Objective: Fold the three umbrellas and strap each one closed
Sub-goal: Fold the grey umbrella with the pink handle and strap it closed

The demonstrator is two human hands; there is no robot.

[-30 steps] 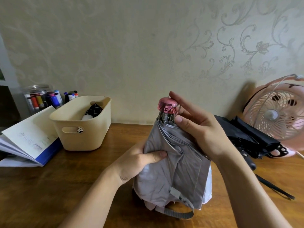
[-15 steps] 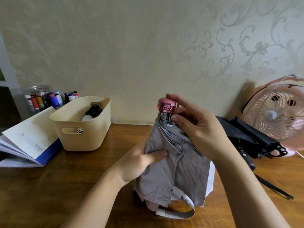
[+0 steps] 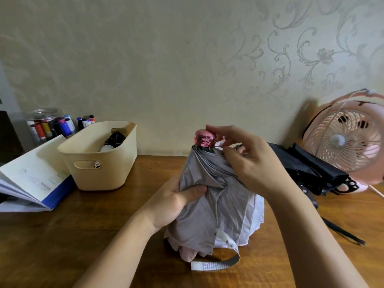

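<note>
Left hand (image 3: 172, 204) is gripping the grey umbrella (image 3: 220, 215) upright, steadying it. Right hand (image 3: 251, 163) is pinching the top pleats (image 3: 207, 163), probably neatening them.

A home room: floral wallpaper (image 3: 291, 59), a wooden desk (image 3: 62, 235), marker jar (image 3: 44, 125), pink fan (image 3: 351, 140).

Blurred: the pink cap (image 3: 204, 138) of the grey umbrella (image 3: 209, 204). Hidden behind its fabric: fingers of the left hand (image 3: 172, 202), thumb excepted. Cut off: fan (image 3: 345, 140) at right, booklet (image 3: 31, 179) at left.
</note>
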